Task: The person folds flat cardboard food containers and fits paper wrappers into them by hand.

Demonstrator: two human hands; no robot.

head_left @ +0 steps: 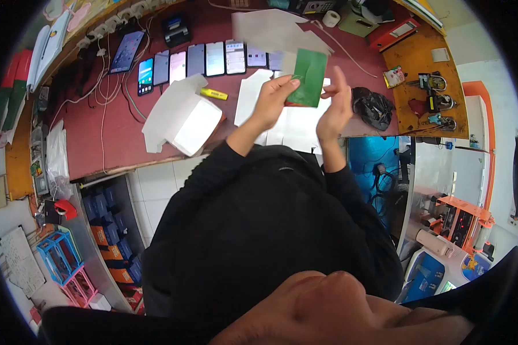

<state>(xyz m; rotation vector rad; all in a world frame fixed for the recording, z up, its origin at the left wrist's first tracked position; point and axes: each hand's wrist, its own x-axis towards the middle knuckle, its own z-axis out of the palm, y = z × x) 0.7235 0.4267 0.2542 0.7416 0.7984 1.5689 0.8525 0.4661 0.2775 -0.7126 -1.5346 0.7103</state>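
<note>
On the left of the desk (118, 146), which has a dark red top, I see white cables (104, 109) trailing forward and back. A dark tablet (126, 52) lies slanted among them, its screen lit. To its right, a row of phones (214, 58) lies side by side, several with bright screens, and a black device (176, 30) sits behind the row. Nearer the person, an opened white carton (197, 127) rests at an angle, flaps spread, with a yellow marker (213, 94) by its upper right side.

Right of that, I find the left hand (274, 96) raised over white sheets (296, 127). It pinches the left side of a green booklet (310, 75) between thumb and fingers. The booklet is held up, tilted slightly, above the sheets and between the two hands. The right hand (335, 109) is at the booklet's right side with its fingers spread and extended, gripping nothing; I cannot tell whether it touches the edge.

Farther right, a crumpled black plastic bag (373, 108) lies just beside the right hand. Behind it, toward the desk's far right corner, stands a red binder (392, 34).
</note>
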